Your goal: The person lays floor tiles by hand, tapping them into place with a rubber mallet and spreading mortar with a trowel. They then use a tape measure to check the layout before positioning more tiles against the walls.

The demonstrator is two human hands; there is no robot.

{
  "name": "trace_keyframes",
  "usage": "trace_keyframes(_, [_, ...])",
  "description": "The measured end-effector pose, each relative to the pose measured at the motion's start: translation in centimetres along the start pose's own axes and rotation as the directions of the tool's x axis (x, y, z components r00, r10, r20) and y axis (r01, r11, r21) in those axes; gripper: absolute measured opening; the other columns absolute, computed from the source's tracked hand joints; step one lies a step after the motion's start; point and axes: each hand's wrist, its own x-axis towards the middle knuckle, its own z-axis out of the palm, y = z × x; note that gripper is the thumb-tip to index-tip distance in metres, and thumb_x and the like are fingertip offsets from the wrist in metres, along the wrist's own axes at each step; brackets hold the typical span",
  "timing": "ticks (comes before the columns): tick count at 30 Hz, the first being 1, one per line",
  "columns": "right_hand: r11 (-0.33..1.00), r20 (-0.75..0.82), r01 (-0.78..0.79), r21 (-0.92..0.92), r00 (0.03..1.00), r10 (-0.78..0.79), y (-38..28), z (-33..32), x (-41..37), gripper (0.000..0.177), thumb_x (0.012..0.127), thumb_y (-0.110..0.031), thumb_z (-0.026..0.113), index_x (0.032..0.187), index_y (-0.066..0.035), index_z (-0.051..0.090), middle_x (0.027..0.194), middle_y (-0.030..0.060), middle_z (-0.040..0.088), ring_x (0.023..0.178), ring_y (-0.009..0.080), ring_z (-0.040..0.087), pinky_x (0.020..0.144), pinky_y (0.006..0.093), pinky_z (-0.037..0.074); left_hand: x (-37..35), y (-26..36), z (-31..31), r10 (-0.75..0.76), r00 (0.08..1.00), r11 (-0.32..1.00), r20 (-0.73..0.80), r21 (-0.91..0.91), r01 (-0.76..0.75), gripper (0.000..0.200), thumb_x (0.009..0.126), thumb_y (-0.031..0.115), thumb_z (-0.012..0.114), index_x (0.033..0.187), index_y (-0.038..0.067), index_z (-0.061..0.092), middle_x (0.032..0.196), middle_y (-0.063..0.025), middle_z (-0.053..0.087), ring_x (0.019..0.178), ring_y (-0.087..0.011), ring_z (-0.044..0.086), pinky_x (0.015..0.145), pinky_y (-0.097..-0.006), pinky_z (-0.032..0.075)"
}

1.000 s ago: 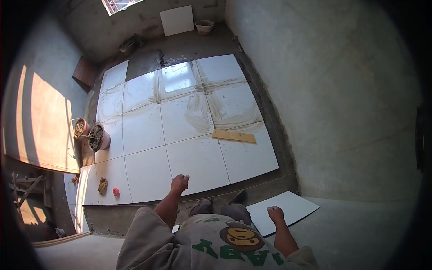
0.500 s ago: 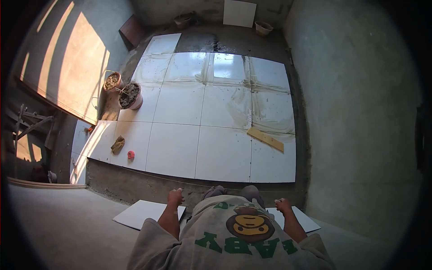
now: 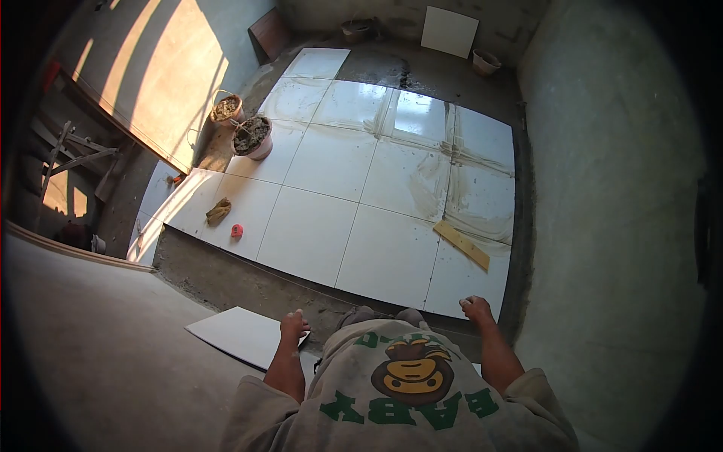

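Note:
My left hand (image 3: 294,325) hangs in front of me with its thumb apart from the fingers, and nothing shows in it. It overlaps the right end of a loose white tile (image 3: 241,336) in this view. On the other side, my right hand (image 3: 476,308) has its fingers curled in, with no object visible in them. Behind it lies the near right corner of the laid white tile floor (image 3: 384,248). A wooden strip (image 3: 462,245) rests aslant on those tiles, beyond my right hand.
Two buckets of mortar (image 3: 252,140) stand at the left of the tiles. A brown crumpled thing (image 3: 218,212) and a small red object (image 3: 237,231) lie nearer. A tile (image 3: 449,32) leans on the far wall beside another bucket (image 3: 486,62). Bare rough floor (image 3: 226,271) borders the tiles.
The view has turned, so the room sits further right and tilted. My right hand appears higher, now over the laid tiles' near edge; the loose tile by it is mostly hidden.

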Motion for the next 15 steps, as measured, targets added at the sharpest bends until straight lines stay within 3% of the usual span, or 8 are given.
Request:
trace_keyframes(3, [0.999,0.046,0.038,-0.004,0.998,-0.038,1.3,-0.4,-0.1,0.042,0.079,-0.037,0.056,0.098,-0.001,0.063,0.098,0.0193,0.063,0.096,0.0311,0.059,0.085,0.037,0.044,-1.6,-0.9,1.2,-0.009,1.0,1.0,-0.019,-0.021,0.009,0.033,0.086,0.033,0.048,0.093,0.001,0.05,0.077,-0.0121,0.06,0.055,-0.0186,0.059,0.042,-0.0293,0.047])
trace_keyframes(5, [0.984,-0.017,0.139,-0.113,0.99,-0.142,3.2,-0.7,-0.1,0.037,0.08,-0.032,0.057,0.096,0.001,0.062,0.081,0.0102,0.065,0.071,0.0187,0.062,0.069,0.0312,0.048,-3.5,-0.9,2.7,-0.019,1.0,0.999,-0.014,-0.031,0.019,0.033,0.086,0.033,0.049,0.095,0.001,0.05,0.077,-0.012,0.06,0.056,-0.0184,0.06,0.043,-0.0295,0.047])
trace_keyframes(6, [0.985,0.008,0.129,-0.116,0.992,-0.129,4.4,-0.8,-0.3,0.037,0.08,-0.032,0.057,0.096,0.001,0.062,0.081,0.0102,0.065,0.071,0.0187,0.062,0.069,0.0312,0.048,-2.0,-2.7,2.9,-0.044,0.998,0.997,0.048,-0.066,0.047,0.033,0.086,0.032,0.05,0.096,0.001,0.051,0.077,-0.0115,0.06,0.056,-0.0179,0.059,0.044,-0.0293,0.047])
trace_keyframes(8, [0.999,0.029,-0.016,-0.042,0.999,0.018,7.6,-1.0,-0.5,0.04,0.079,-0.037,0.056,0.094,-0.001,0.064,0.096,0.0191,0.063,0.095,0.0314,0.059,0.083,0.0381,0.045,-3.9,-3.1,4.4,-0.046,0.999,0.999,0.027,-0.007,0.046,0.034,0.086,0.032,0.051,0.097,0.0,0.051,0.076,-0.0109,0.06,0.056,-0.0174,0.059,0.044,-0.0289,0.047])
trace_keyframes(12, [0.981,0.117,-0.165,-0.099,0.977,0.176,17.5,1.2,1.6,0.04,0.079,-0.038,0.055,0.093,-0.002,0.065,0.093,0.0181,0.064,0.091,0.0315,0.061,0.08,0.0381,0.046,-7.2,-2.5,6.9,0.039,0.999,0.998,0.02,0.044,-0.04,0.037,0.085,0.033,0.052,0.097,-0.002,0.051,0.076,-0.009,0.059,0.056,-0.0156,0.059,0.043,-0.0279,0.045])
trace_keyframes(15, [0.956,0.216,-0.281,-0.088,0.931,0.293,18.0,0.5,0.7,0.04,0.079,-0.038,0.054,0.093,-0.001,0.064,0.092,0.0179,0.064,0.089,0.031,0.061,0.08,0.0381,0.046,-9.7,-1.9,7.2,0.051,0.998,0.997,-0.02,0.058,-0.05,0.037,0.085,0.034,0.052,0.096,-0.002,0.051,0.076,-0.0079,0.059,0.055,-0.0144,0.058,0.043,-0.0271,0.045])
